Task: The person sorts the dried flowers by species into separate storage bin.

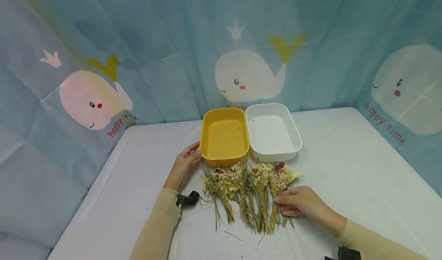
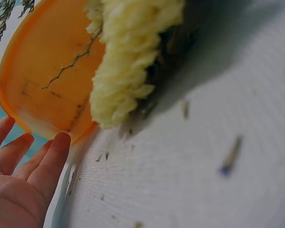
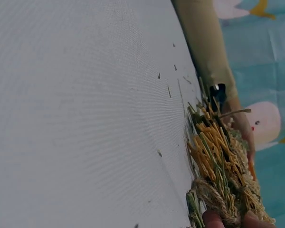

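Note:
Several small bouquets of dried flowers [image 1: 243, 189] lie side by side on the white table, blossoms toward two trays and stems toward me. My left hand [image 1: 184, 164] touches the left side of the yellow tray [image 1: 224, 135], its fingers extended along the wall in the left wrist view. A pale yellow flower head [image 2: 128, 57] shows close up there. At the rightmost bouquet [image 1: 281, 177], my right hand [image 1: 304, 202] pinches the stems between thumb and fingers. The right wrist view shows twine [image 3: 210, 192] round the stems by the fingertips; most of that hand is out of view there.
A white tray [image 1: 274, 131] with small bits inside stands against the yellow one's right side. Loose stem pieces [image 1: 233, 236] and crumbs are scattered on the table [image 1: 345, 156]. Behind it hangs a blue curtain [image 1: 165, 72] with whale prints.

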Motion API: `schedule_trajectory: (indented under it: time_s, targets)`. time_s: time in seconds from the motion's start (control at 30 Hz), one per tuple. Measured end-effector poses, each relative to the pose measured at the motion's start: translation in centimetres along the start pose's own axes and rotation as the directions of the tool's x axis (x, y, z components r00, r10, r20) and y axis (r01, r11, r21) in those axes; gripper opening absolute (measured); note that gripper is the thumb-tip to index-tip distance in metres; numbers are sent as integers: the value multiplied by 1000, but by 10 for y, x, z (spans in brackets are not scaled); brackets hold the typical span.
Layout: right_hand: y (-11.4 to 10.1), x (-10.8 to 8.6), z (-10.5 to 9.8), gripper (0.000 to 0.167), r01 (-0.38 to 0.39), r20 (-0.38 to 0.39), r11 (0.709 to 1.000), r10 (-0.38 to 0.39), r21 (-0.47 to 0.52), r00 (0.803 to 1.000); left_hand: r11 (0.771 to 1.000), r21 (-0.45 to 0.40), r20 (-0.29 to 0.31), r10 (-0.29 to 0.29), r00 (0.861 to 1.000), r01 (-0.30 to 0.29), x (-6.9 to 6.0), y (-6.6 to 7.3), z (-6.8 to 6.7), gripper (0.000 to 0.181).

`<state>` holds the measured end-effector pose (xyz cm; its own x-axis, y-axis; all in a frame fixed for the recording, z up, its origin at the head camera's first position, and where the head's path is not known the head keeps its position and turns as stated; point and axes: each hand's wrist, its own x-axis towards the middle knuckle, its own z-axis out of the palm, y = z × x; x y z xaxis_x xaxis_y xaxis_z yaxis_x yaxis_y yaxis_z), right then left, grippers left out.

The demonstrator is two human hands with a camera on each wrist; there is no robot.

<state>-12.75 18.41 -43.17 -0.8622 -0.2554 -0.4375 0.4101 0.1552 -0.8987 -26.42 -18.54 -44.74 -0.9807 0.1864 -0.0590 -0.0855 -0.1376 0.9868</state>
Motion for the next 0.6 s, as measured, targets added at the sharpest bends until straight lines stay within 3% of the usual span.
schedule_trajectory:
  time_s: [0.2,0.6]
  targets:
    - [0,2,1,22,-9,-1,1000,9,4,1000,1000,2,-1,-1,1000,1,0,0,0,57]
    - [3,-7,-2,30,30,-24,999,-31,-30,999,1000,26,20,15,1000,-16,0,-2,-1,56]
